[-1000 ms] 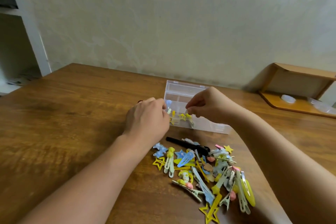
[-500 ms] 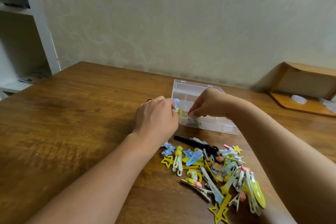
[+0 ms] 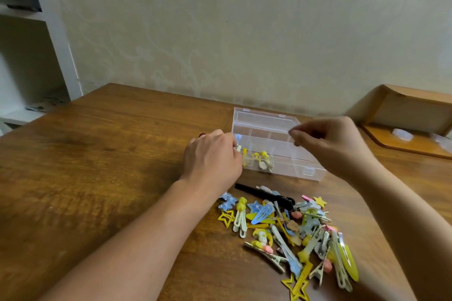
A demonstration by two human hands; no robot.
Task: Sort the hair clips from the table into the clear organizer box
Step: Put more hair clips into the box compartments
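Observation:
The clear organizer box [image 3: 281, 129] lies open on the wooden table [image 3: 110, 166]. Several yellow hair clips [image 3: 260, 157] are in its front left compartment. My left hand [image 3: 211, 160] sits at the box's left front corner with its fingers closed on the wall; a pale clip end shows by the fingertips. My right hand [image 3: 330, 146] hovers over the right side of the box, fingers pinched with nothing visible in them. A pile of hair clips [image 3: 293, 230] in yellow, blue, pink and white lies in front of the box, with a long black clip [image 3: 264, 194] at its far edge.
A small wooden shelf unit [image 3: 415, 115] stands at the back right with clear lids on its base. A white shelf [image 3: 36, 56] is off the table's left. The wall runs close behind the box.
My right hand has lifted out of the front left compartment and moved right and up, leaving yellow clips in the box. My left hand stays at the box's corner.

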